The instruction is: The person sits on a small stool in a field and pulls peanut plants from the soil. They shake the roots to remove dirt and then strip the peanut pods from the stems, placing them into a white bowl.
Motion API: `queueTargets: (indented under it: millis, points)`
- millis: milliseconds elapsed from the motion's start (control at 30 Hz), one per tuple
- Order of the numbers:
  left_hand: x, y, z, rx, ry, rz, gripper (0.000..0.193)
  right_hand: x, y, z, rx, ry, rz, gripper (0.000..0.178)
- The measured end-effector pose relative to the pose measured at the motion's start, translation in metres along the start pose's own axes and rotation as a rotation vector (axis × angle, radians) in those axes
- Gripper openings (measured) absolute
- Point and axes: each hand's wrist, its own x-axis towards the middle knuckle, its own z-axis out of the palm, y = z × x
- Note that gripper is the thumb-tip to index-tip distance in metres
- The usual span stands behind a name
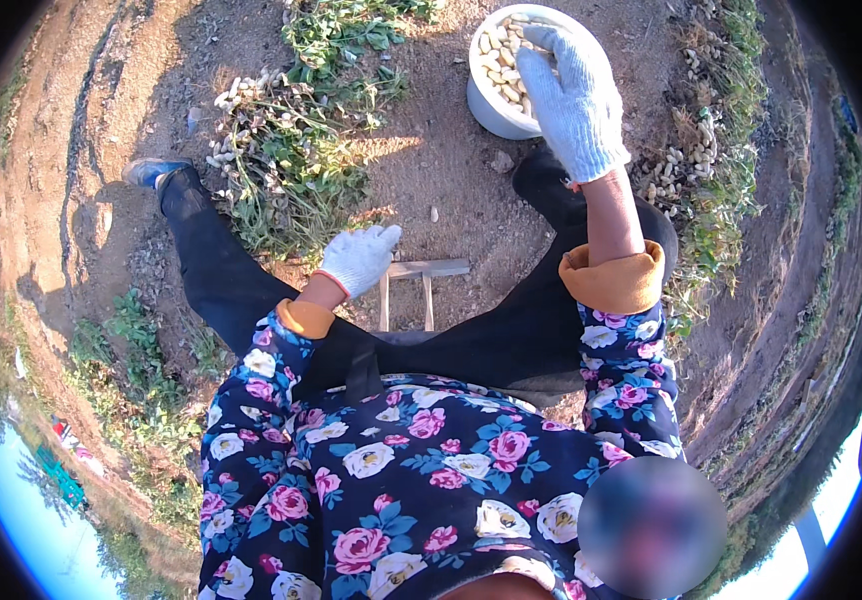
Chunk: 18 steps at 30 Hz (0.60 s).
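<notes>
Your white-gloved right hand (579, 105) has thumb and fingers parted over the round white plastic bucket (501, 120) of pale oblong peanuts (499, 60), far and right of centre; whether it grips any, I can't tell. Your white-gloved left hand (357, 260), nearer and left, bends loosely, its hold hidden. Bumping the rim could spill peanuts. The bucket seems upright, mouth up; the peanuts' long axes lie every way.
</notes>
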Motion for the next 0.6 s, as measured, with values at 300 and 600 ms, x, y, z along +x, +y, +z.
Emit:
queueTargets:
  millis: [300, 600]
  points:
    - [0.130, 0.019, 0.114, -0.147, -0.291, -0.070, 0.052, 0.002, -0.023, -0.041, 0.771, 0.214, 0.579, 0.031]
    - [0.194, 0.017, 0.154, -0.420, -0.287, -0.270, 0.052, -0.011, -0.012, -0.060, 1.015, 0.206, 0.692, 0.040]
